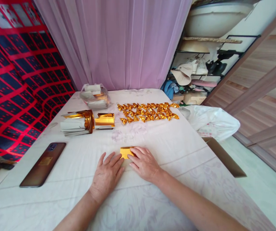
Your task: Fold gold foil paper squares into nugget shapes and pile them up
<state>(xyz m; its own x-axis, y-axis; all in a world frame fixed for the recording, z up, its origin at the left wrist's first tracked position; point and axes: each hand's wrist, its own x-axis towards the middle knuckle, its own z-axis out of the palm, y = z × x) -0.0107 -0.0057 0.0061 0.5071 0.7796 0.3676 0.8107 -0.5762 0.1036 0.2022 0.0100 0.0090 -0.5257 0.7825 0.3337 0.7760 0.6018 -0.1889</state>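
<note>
On the tabletop (75,166), foil piece (125,152): small, smooth and shiny gold; its right end is hidden under fingers, so its full outline cannot be made out.
Right hand (144,164): fingers extended over the foil piece's right end; whether anything is pinched beneath them cannot be told.
Left hand (106,175): palm down, fingers straight and fanned, fingertips at the foil piece's left side; exact contact is hard to see.
Forearms (193,200): bare, on the foil piece's near side, cut off by the bottom edge.
Folded pieces (149,111): crinkled, pointed gold foil in rows beyond the foil piece and to its right; they crowd too closely to separate.
Sheet bundles (74,125): beyond the foil piece and to its left, curved stacks, metallic gold on one face, dull grey-white on the other.
Clear bag (96,99): farther beyond the foil piece, leftward, thin plastic blurring the sheets inside.
Phone (43,165): left of the foil piece, back up, glossy brown; its small label is unreadable.
White bag (215,123): rightward beyond the foil piece, crumpled plastic, contents unclear.
Curtain (118,41): behind everything beyond the foil piece, pleated mauve fabric, its top out of frame.
</note>
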